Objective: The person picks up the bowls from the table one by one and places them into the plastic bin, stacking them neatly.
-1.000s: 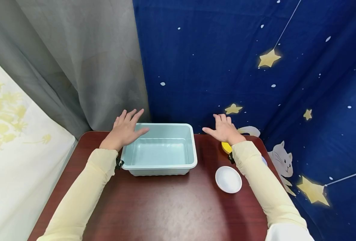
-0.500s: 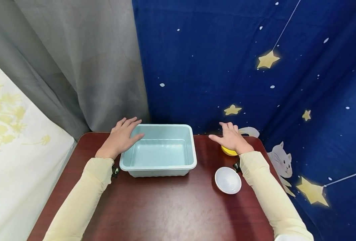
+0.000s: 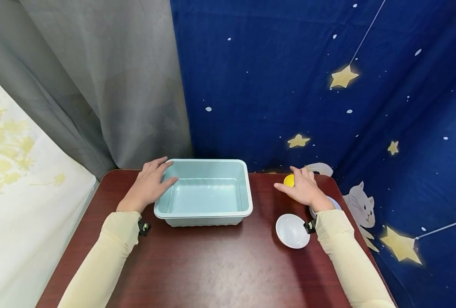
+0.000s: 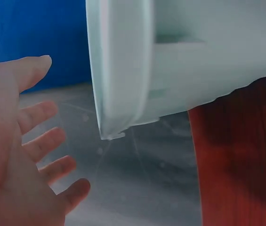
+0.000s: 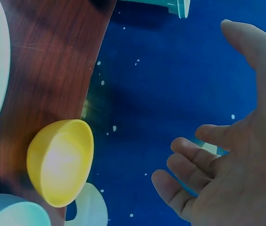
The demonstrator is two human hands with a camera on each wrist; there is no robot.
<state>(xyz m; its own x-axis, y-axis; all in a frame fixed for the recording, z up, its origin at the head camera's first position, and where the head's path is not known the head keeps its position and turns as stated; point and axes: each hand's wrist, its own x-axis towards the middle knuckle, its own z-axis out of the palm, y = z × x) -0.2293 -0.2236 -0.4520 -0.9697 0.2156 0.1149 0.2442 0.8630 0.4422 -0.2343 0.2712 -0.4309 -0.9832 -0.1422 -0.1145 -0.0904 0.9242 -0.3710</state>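
A pale blue-green rectangular basin [image 3: 208, 214] stands near the back of the table. My left hand [image 3: 147, 186] is at its left side, fingers spread, overlapping the rim in the head view. In the left wrist view a gap shows between the left hand [image 4: 24, 155] and the basin's rim [image 4: 123, 70]. My right hand [image 3: 304, 188] hovers over a small yellow bowl [image 3: 289, 180], partly hiding it. The right wrist view shows that yellow bowl [image 5: 62, 162] apart from the loosely bent fingers of the right hand [image 5: 231, 155]. Neither hand holds anything.
A white bowl [image 3: 291, 231] sits in front of the right hand. Under the right wrist, a light blue bowl [image 3: 335, 204] is partly hidden. The dark red table [image 3: 208, 265] ends at the back against a blue star-print curtain [image 3: 258, 85] and a grey curtain [image 3: 135, 85].
Both hands have drawn back toward the person and moved outward, the left one leftward and the right one rightward. More of the yellow and light blue bowls shows now. The basin has stayed put.
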